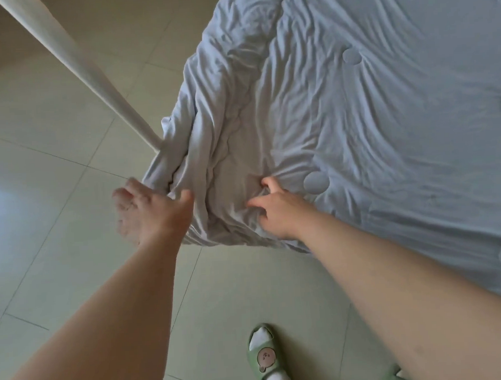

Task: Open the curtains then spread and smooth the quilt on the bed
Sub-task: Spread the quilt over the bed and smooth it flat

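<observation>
A pale blue-grey quilt (370,111) with round stitched patches covers the bed and is heavily wrinkled. Its corner hangs bunched over the bed's near left corner. My left hand (148,209) is at that hanging corner; it is motion-blurred, its fingers spread and its thumb against the fabric. My right hand (273,209) lies on top of the quilt near the corner, its fingers curled into a fold of fabric. No curtains are in view.
A white bed post (71,68) slants from the top left down to the bed corner. Beige floor tiles (54,177) fill the left and bottom. My foot in a green slipper (267,360) stands near the bed's edge.
</observation>
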The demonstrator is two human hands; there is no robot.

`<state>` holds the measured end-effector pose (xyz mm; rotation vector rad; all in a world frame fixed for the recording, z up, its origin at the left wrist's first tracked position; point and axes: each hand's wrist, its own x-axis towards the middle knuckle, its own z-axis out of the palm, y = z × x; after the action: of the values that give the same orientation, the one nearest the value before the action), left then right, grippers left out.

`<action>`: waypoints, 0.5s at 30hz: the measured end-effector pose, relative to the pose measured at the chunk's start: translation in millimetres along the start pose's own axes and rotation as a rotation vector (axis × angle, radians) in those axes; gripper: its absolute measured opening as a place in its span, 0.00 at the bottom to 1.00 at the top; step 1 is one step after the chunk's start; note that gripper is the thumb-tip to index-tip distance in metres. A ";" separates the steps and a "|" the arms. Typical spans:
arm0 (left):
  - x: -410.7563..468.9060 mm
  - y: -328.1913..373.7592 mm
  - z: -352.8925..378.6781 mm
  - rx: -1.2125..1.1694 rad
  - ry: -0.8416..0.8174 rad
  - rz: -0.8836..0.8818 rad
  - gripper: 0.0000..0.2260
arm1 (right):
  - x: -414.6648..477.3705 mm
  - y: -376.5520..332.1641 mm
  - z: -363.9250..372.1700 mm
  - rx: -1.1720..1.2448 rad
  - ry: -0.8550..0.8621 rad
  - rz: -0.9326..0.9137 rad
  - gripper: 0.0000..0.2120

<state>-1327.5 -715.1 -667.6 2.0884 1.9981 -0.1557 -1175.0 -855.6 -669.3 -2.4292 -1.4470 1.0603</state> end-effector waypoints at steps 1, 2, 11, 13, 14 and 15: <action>-3.0 7.6 6.6 -0.035 -0.001 0.076 0.36 | 0.8 1.7 0.5 0.052 0.048 0.017 0.21; -5.5 14.6 13.8 -0.106 -0.018 0.122 0.31 | 2.1 5.7 1.4 0.099 0.133 0.049 0.21; 28.4 32.6 19.7 -0.133 -0.273 0.105 0.18 | 5.2 51.8 10.9 0.241 0.074 0.151 0.31; 18.1 29.0 21.3 -0.124 -0.257 0.141 0.18 | 1.7 53.0 11.4 0.307 0.083 0.156 0.31; 11.1 26.9 24.4 -0.120 -0.259 0.164 0.18 | 0.4 53.7 11.9 0.354 0.097 0.165 0.30; 2.4 23.9 26.0 -0.117 -0.272 0.182 0.17 | -4.4 52.1 9.0 0.407 0.107 0.172 0.29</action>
<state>-1301.2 -720.0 -690.8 2.0385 1.6148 -0.2672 -1144.1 -889.2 -696.4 -2.2983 -0.8965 1.1090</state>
